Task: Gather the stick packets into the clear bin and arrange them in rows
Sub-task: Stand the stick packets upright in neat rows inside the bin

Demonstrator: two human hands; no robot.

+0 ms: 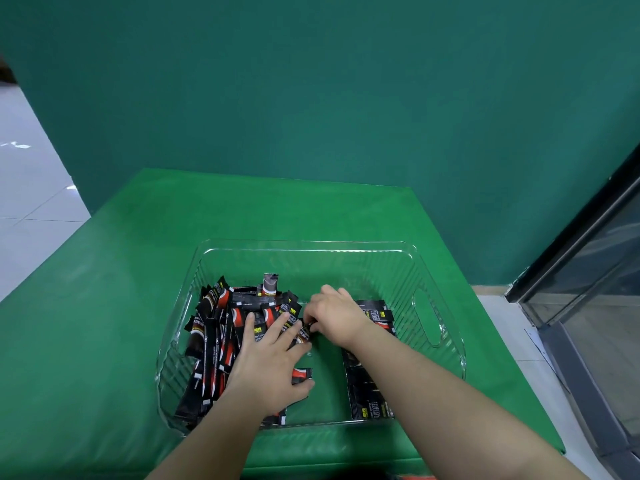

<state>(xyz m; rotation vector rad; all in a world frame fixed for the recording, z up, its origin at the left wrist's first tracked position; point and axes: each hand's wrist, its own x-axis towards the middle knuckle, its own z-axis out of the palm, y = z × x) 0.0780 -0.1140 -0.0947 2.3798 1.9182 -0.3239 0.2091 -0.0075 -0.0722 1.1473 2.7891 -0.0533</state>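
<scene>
A: Where do the stick packets stand?

B: All I can see are already inside the clear bin (427,308), which sits on the green desk (114,271). On the bin's left side is a jumbled heap of packets (221,327), lying across one another at odd angles, one standing nearly upright at the back. On the right side a tidy row of packets (372,403) lies flat, side by side, partly hidden under the right forearm.

A: And the hands?

B: The left hand (268,362) lies spread on the heap, fingers straight and fanned, thumb near a packet at the heap's near edge. I judge it is pinning the pile so it doesn't slide while one packet is drawn out. The right hand (332,315) has its fingers curled, pinching the end of a single packet (304,332) at the heap's right edge, just beside the left fingertips.

A: Why the bare strip of bin floor in the middle?

B: Probably working room: unsorted on one side, sorted on the other, so nothing gets mixed.

A: How far along?

B: Gathering looks done; arranging is early, since the heap is much bigger than the row.
</scene>
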